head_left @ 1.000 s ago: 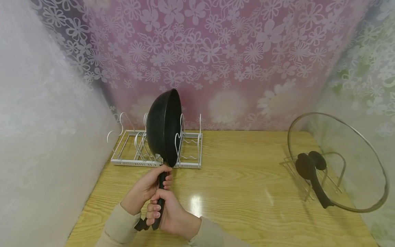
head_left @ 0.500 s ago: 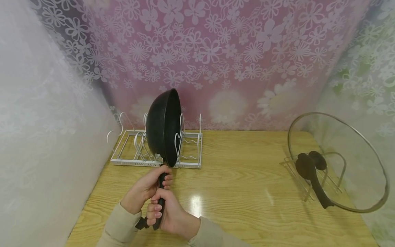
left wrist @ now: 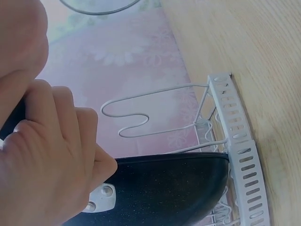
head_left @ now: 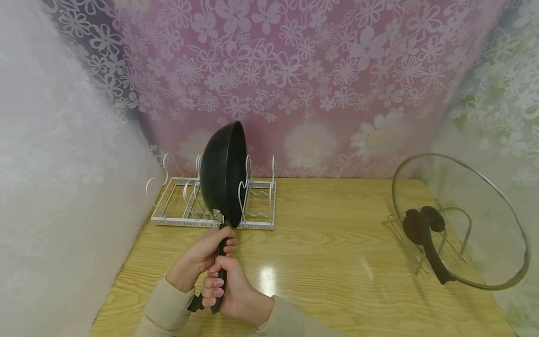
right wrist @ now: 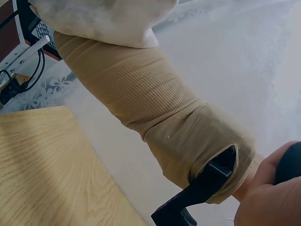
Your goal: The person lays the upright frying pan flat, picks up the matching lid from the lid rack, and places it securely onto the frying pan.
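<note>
left hand (head_left: 198,260), right hand (head_left: 237,292): both gripping pan handle (head_left: 222,246) | left wrist only: bracket rivets (left wrist: 107,190) | right wrist only: cables (right wrist: 43,65)

Black wok (head_left: 216,173), on edge, in rack (head_left: 181,222)

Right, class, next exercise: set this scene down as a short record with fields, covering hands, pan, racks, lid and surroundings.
Left hand: grips the pan handle, nearer the pan
Right hand: grips the same handle, nearer its end
Pan: black, on edge, open side facing right
Pan location: between wire dividers of the white rack
Glass lid: upright, tilted, at a small wire rack
Table: wood-grain
Backdrop: pink, floral
</note>
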A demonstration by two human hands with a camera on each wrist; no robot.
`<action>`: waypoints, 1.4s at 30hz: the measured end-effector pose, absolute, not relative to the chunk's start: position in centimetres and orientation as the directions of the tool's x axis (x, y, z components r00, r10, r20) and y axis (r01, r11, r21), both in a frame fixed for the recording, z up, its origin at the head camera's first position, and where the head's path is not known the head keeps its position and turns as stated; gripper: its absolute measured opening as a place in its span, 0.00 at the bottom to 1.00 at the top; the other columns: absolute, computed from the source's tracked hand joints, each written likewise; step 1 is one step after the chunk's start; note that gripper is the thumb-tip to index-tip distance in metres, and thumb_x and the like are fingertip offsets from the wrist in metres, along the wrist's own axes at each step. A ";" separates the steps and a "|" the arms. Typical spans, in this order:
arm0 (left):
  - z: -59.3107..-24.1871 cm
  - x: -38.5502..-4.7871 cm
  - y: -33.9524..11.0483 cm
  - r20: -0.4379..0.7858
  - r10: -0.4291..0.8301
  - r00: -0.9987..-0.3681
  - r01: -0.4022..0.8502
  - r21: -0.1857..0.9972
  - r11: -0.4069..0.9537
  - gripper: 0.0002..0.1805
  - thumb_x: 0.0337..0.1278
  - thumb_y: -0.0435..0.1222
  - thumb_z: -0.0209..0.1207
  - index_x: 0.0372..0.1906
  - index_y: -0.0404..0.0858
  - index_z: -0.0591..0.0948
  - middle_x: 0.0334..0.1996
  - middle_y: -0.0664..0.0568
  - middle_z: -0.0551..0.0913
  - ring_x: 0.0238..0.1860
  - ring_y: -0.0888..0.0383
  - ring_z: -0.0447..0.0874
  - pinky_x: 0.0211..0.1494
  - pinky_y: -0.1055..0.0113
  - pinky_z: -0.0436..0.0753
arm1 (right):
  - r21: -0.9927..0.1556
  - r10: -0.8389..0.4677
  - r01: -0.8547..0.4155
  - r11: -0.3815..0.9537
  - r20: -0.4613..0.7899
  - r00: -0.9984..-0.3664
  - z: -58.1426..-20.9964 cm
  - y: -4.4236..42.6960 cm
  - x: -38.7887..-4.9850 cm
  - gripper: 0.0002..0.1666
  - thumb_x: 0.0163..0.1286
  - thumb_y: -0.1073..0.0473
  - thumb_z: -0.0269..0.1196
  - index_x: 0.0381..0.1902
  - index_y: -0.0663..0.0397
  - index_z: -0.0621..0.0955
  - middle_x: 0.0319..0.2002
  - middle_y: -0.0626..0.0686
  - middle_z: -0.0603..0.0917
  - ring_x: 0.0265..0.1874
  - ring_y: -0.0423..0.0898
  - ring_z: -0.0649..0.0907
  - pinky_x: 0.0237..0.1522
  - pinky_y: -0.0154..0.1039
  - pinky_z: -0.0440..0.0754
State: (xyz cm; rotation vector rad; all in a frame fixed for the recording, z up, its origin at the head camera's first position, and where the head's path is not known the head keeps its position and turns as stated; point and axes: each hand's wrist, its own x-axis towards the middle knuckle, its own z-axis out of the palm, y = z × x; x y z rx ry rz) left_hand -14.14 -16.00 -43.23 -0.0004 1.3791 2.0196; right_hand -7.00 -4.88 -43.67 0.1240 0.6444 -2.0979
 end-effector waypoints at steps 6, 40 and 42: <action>-43.2 -13.8 -16.1 -0.330 0.528 -0.783 -0.472 0.867 -0.158 0.16 0.69 0.30 0.45 0.21 0.43 0.68 0.18 0.58 0.68 0.19 0.67 0.67 0.24 0.76 0.69 | -0.397 -0.757 0.802 -0.446 -0.312 -0.575 -43.7 -4.8 -6.8 0.13 0.54 0.59 0.43 0.12 0.42 0.59 0.07 0.37 0.60 0.07 0.33 0.62 0.17 0.27 0.60; -41.3 -13.0 -15.5 -0.314 0.515 -0.797 -0.444 0.883 -0.149 0.14 0.67 0.29 0.44 0.23 0.42 0.67 0.18 0.59 0.68 0.19 0.67 0.66 0.24 0.75 0.69 | -0.405 -0.798 0.800 -0.443 -0.229 -0.558 -42.7 -4.3 -6.3 0.15 0.57 0.58 0.40 0.11 0.41 0.59 0.06 0.37 0.63 0.07 0.33 0.64 0.17 0.28 0.60; -41.2 -13.0 -15.5 -0.310 0.517 -0.798 -0.442 0.884 -0.152 0.14 0.67 0.29 0.44 0.23 0.42 0.67 0.18 0.59 0.68 0.19 0.67 0.66 0.25 0.75 0.69 | -0.408 -0.799 0.798 -0.443 -0.223 -0.558 -42.5 -4.2 -6.3 0.16 0.57 0.58 0.40 0.11 0.41 0.59 0.06 0.37 0.63 0.07 0.33 0.64 0.17 0.28 0.60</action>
